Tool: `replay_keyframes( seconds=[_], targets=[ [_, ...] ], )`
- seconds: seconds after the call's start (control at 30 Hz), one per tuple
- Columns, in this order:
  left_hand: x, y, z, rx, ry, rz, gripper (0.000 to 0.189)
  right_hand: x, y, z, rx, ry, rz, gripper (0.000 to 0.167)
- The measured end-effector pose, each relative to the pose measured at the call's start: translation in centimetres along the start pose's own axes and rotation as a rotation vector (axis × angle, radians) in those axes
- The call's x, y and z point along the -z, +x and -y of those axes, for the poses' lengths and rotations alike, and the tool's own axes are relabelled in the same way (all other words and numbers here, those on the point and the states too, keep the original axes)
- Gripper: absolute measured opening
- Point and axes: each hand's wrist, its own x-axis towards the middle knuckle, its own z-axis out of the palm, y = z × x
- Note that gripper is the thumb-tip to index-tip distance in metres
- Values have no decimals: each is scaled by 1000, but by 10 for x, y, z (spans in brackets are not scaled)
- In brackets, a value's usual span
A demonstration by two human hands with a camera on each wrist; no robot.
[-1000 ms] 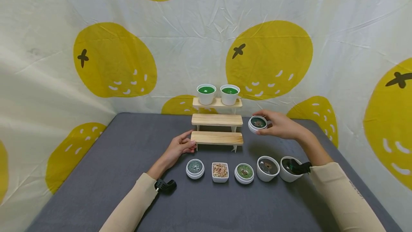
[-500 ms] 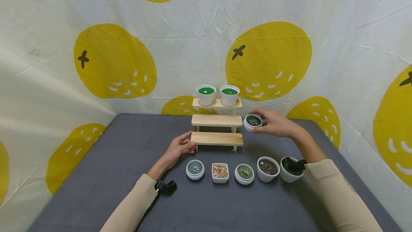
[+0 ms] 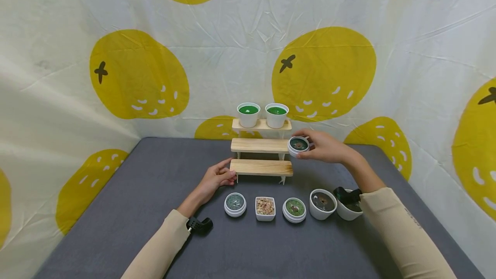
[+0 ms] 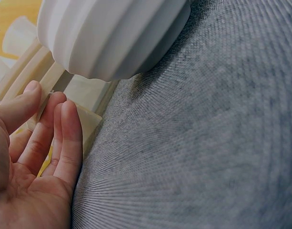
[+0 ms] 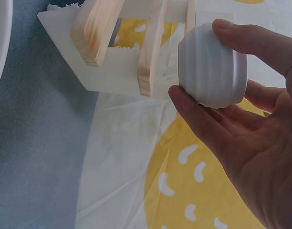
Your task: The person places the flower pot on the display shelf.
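Containers: 1 in fingers, 5 on table, 2 on stand.

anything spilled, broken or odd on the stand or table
No spill shows. The white side panel of the stand has ragged edges in the right wrist view, odd beside the smooth steps; whether it's damage I can't tell.

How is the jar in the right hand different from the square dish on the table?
The jar has a round rim, but the square dish has four sides. The jar is held by the right hand, while the square dish sits on the table. The jar shows something dark inside, and the square dish shows pale, crumbly bits. Both are white on the outside.
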Motion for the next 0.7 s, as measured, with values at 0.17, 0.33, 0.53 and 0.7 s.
replay_keyframes(
  seconds=[0.17, 0.33, 0.53, 0.7],
  targets=[
    [0, 0, 0, -3, -2, 3, 71, -2, 4, 5, 6, 4, 0, 62],
    [1, 1, 1, -8, -5, 10, 72, -5, 10, 8, 17, 26, 3, 62],
    [1, 1, 2, 0, -2, 7, 71, -8, 15, 14, 29, 32, 12, 60],
    [1, 1, 1, 3, 4, 6, 70, -11, 22, 17, 55, 38, 7, 62]
  ],
)
